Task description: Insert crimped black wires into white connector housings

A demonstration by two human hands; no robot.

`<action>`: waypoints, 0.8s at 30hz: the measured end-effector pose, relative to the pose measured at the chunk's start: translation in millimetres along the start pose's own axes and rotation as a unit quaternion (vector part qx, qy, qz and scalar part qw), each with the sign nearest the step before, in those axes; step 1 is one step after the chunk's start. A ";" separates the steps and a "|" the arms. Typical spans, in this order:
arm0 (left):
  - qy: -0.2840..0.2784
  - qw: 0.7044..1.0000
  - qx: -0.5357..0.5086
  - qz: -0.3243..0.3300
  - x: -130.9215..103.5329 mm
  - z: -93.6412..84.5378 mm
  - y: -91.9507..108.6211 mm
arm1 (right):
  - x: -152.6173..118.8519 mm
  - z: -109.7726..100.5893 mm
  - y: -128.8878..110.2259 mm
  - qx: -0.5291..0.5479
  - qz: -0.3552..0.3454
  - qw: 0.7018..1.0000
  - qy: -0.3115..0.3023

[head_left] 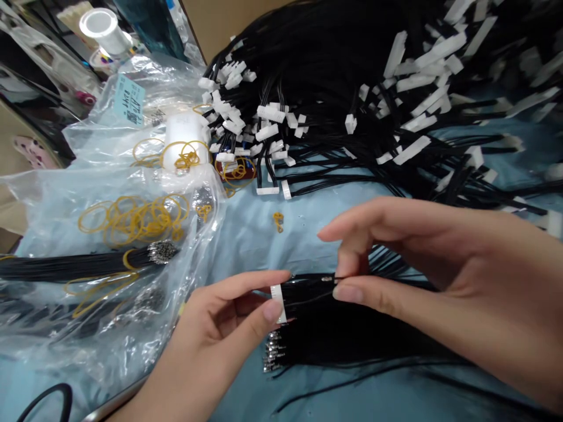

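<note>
My left hand [237, 322] pinches a white plastic connector housing [278, 303] between thumb and fingers. Black wires run out of its right side. My right hand [396, 269] is to the right of the housing, its thumb and a finger closed on a thin black wire [331, 279] with a small metal terminal at its tip, a little apart from the housing. The index finger stretches out above. Beneath both hands lies a bundle of black wires [352, 337], with bare metal terminals [273, 351] at its left end.
A large heap of black cables [325, 76] with white connectors fills the back and right. At left, clear plastic bags [185, 293] lie near yellow rubber bands [145, 220] and a tied wire bundle [88, 265]. A white spool [105, 32] stands behind on the blue cloth's far side.
</note>
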State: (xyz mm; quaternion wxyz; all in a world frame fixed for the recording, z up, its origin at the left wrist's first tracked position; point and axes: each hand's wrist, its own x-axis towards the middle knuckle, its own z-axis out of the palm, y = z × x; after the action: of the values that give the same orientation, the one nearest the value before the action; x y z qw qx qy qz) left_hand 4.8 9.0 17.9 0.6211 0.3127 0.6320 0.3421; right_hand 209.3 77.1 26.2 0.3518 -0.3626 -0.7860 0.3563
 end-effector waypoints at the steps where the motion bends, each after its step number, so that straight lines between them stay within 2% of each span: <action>1: 0.002 1.000 -0.001 -0.002 0.0 0.3 -0.1 | 2.5 -1.5 0.3 0.025 0.013 0.999 -0.019; 3: 0.003 1.000 0.000 -0.008 0.1 0.5 -0.3 | 6.8 -4.0 0.2 0.055 0.025 0.997 -0.043; 5: -0.002 1.000 0.003 -0.016 0.6 0.4 -1.1 | 8.5 -4.5 -1.0 0.049 0.000 0.998 -0.029; 8: -0.012 1.000 0.000 -0.023 1.6 0.0 -3.0 | 4.9 0.7 -3.3 -0.058 -0.082 0.995 -0.016; 11: -0.024 0.998 -0.028 -0.048 1.3 -0.5 -4.3 | -3.0 9.3 -4.0 -0.191 -0.131 0.971 -0.059; 15: -0.031 0.997 -0.053 -0.056 -1.0 -2.0 -3.4 | -11.1 17.1 -3.5 -0.246 -0.186 0.945 -0.111; 21: -0.038 0.996 -0.046 -0.064 1.7 -1.7 -3.1 | -15.8 21.9 -4.2 -0.290 -0.241 0.923 -0.069; 24: -0.039 0.996 -0.043 -0.065 2.1 -1.0 -5.1 | -16.3 21.4 -7.0 -0.290 -0.224 0.927 -0.083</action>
State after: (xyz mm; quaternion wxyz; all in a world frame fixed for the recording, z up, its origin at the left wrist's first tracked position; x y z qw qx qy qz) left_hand 3.8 7.8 12.5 0.6791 0.2573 0.6108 0.3156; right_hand 197.7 53.9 16.4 0.2357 -0.2329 -0.9420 0.0537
